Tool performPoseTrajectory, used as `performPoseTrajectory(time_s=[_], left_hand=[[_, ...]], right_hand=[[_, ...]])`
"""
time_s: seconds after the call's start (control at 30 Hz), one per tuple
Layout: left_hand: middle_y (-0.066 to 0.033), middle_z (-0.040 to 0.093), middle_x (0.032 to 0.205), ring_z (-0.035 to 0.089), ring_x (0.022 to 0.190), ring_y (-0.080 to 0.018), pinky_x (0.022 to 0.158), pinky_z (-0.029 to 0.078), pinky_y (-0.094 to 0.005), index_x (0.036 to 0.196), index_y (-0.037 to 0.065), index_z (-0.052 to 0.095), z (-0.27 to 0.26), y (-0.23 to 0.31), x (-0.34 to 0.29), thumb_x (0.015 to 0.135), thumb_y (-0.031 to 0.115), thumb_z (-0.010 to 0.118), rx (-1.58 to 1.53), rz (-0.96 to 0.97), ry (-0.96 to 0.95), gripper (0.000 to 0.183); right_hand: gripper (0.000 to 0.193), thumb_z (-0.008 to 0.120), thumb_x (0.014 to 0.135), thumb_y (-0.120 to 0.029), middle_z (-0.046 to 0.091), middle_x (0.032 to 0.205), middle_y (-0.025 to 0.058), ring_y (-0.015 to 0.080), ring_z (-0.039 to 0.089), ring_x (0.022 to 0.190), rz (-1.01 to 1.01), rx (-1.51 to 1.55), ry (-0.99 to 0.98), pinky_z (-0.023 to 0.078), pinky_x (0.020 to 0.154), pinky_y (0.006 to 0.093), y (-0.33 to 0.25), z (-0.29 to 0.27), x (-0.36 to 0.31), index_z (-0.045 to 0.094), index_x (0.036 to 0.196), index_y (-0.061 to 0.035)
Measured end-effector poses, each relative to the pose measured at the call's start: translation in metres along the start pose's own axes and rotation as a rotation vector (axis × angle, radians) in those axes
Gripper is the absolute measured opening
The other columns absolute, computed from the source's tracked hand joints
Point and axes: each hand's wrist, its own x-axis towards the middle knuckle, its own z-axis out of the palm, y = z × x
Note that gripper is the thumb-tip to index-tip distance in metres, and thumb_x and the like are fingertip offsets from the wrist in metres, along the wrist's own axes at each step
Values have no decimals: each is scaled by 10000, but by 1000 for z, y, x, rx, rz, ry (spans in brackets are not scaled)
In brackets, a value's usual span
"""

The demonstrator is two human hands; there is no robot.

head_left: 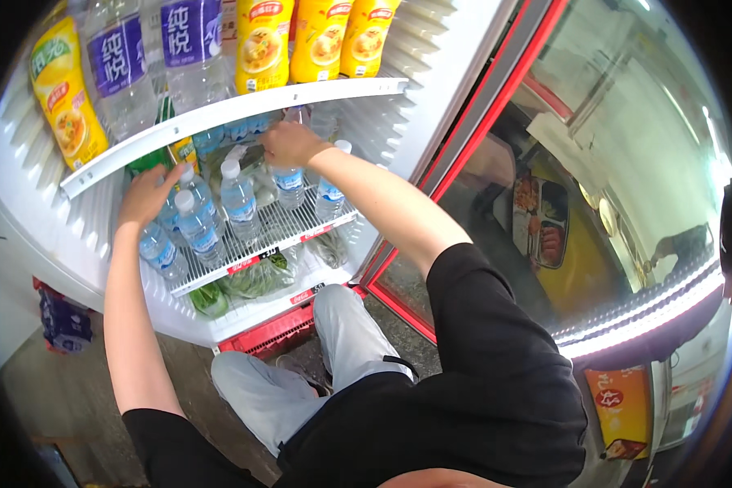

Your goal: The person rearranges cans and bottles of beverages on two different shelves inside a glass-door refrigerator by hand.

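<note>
My right hand (291, 145) is closed at the top of a clear water bottle (289, 185) on the middle wire shelf (256, 244) of an open fridge; the cap is hidden by the hand. On the left, my left hand (145, 195) reaches in at the shelf, thumb apart from the fingers, beside a row of water bottles. A water bottle (198, 228) with a white cap and blue label stands right of it, and a green bottle (154, 159) is partly hidden behind its fingers. Another water bottle (239, 199) stands upright between my hands.
Overhead, the upper shelf's white front edge (236, 114) crosses above both hands, carrying yellow bottles (262, 45) and large purple-labelled bottles (191, 37). Bagged greens (260, 276) lie below. The red-framed glass door (496, 122) stands open on the right.
</note>
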Motion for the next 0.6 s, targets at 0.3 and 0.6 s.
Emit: performPoseTrajectory(time_s=[0.3, 0.6], left_hand=[[-265, 676, 1087, 613, 1095, -426, 929, 464, -466, 1005, 11, 672, -2, -5, 0, 928, 669, 492, -24, -9, -26, 686], [-257, 691, 1105, 639, 1090, -418, 925, 484, -462, 1049, 1, 672, 2, -13, 1, 910, 726, 461, 3, -35, -60, 768]], right_hand=[[415, 662, 857, -427, 631, 1314, 113, 325, 535, 1277, -153, 87, -315, 407, 1094, 444, 49, -38, -11, 700, 1188, -179], [371, 664, 875, -387, 701, 1006, 136, 216, 697, 706, 25, 458, -310, 543, 816, 394, 40, -36, -21, 711, 1118, -110]])
